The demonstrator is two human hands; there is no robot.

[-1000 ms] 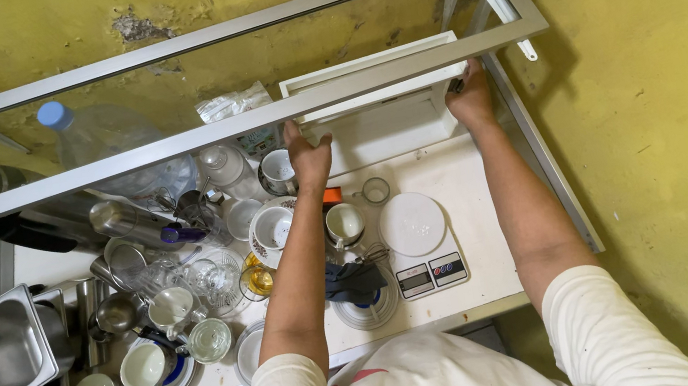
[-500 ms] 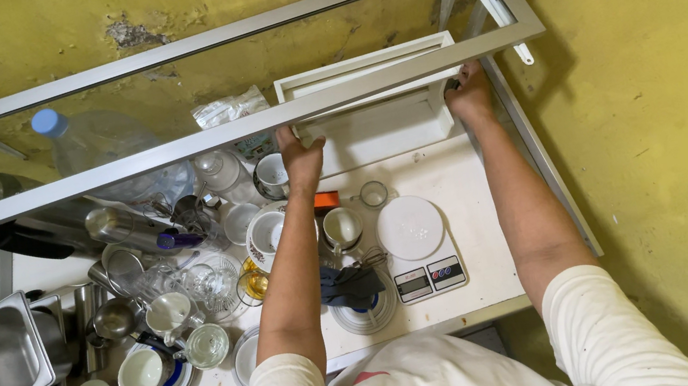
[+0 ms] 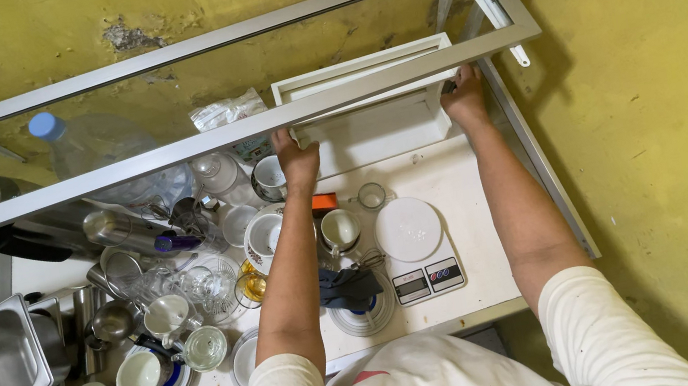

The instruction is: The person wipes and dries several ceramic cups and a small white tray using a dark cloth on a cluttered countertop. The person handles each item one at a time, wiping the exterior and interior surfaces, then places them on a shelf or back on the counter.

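White tray [image 3: 375, 127] long axis runs 9-to-3 between hands; left hand [image 3: 298, 156] grips 9 end, right hand [image 3: 466, 96] grips 3 end, fingers curled on its edges.

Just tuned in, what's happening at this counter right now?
A person holds a white rectangular tray by its two ends, left hand on one end and right hand on the other, under a metal-framed glass shelf. It sits at the back of the white counter, behind a kitchen scale and crowded cups and glassware.
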